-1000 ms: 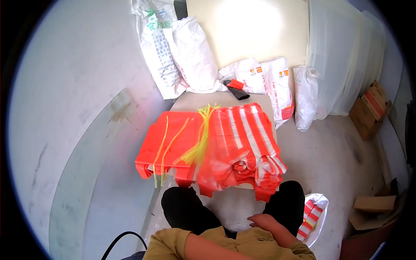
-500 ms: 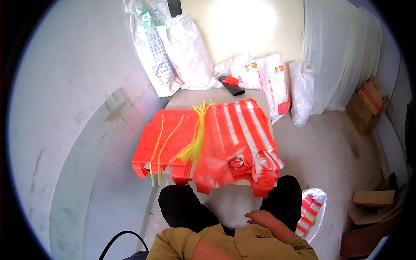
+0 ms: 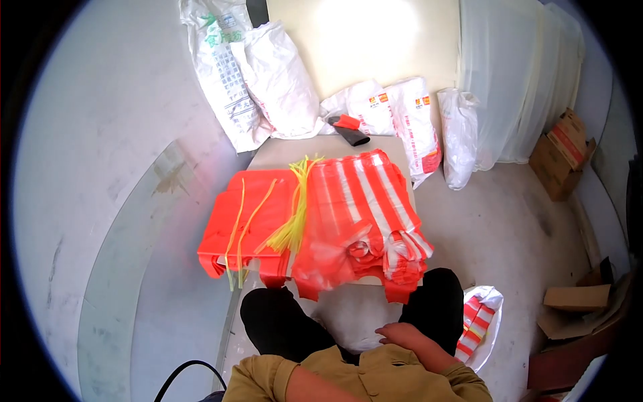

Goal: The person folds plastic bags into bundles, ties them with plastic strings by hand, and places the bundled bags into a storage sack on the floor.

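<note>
My right hand [image 3: 396, 333] rests low over my lap beside my right thigh, its fingers pointing left and loosely stretched, with nothing visible in it. Only my left forearm shows at the bottom edge; the hand itself is out of view. In front of my knees, a stack of red plastic bags [image 3: 258, 211] lies on the table's left side. On the right is a pile of red-and-white striped plastic bags [image 3: 365, 184], with a crumpled, bunched part [image 3: 335, 251] at its near edge. A bundle of yellow ties [image 3: 293, 228] lies between the stacks, and two loose yellow strands [image 3: 249, 224] lie across the red bags.
A dark grey and red object [image 3: 349, 130] lies at the back of the table [image 3: 284, 151]. Behind stand several white sacks [image 3: 278, 80]. At floor right are an open white sack [image 3: 494, 335] with striped bundles, and cardboard boxes [image 3: 559, 164]. A curved translucent panel [image 3: 127, 268] is at left.
The table and surroundings have shifted slightly left in view. The bags and ties keep their places, and my right hand stays over my lap.
</note>
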{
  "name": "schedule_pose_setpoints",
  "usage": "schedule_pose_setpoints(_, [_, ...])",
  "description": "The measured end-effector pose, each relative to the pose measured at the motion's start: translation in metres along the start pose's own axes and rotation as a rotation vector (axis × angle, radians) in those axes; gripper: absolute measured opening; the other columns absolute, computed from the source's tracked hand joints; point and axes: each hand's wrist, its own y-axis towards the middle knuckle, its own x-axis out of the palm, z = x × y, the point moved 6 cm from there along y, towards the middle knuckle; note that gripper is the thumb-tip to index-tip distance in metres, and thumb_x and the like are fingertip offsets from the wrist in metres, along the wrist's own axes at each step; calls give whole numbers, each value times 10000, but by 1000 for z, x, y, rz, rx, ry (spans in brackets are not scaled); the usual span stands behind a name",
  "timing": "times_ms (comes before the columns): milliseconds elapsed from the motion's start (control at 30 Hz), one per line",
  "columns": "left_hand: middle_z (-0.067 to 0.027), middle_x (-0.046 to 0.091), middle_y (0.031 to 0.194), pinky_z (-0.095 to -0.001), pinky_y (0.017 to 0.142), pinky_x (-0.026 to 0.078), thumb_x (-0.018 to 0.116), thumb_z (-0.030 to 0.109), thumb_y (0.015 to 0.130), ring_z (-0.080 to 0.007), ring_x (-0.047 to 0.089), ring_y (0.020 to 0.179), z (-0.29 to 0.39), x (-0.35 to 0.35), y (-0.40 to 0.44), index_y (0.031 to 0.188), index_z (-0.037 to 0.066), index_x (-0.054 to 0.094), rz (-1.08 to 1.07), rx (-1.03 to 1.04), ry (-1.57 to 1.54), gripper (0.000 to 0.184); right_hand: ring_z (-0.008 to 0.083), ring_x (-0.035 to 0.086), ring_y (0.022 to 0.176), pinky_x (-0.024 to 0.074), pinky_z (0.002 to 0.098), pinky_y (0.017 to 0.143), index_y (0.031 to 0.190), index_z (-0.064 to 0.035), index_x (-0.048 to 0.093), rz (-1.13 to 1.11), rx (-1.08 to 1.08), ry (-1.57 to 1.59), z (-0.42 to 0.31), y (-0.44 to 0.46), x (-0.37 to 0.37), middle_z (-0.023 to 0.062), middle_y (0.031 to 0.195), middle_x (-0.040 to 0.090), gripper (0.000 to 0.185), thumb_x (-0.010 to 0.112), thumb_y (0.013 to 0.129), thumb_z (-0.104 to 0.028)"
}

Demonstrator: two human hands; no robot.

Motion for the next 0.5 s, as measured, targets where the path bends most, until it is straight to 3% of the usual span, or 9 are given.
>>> schedule_pose_setpoints(500, [-265,626,1287,-457,1009,457,604,197,1003,-425,577,1185,1,-2,1,1179,-35,672,5,12,1,300,351,673,1003,550,477,815,1264,-128,651,47,-30,-19,-3,-2,-3,148,1053,688,363,646,951,-312])
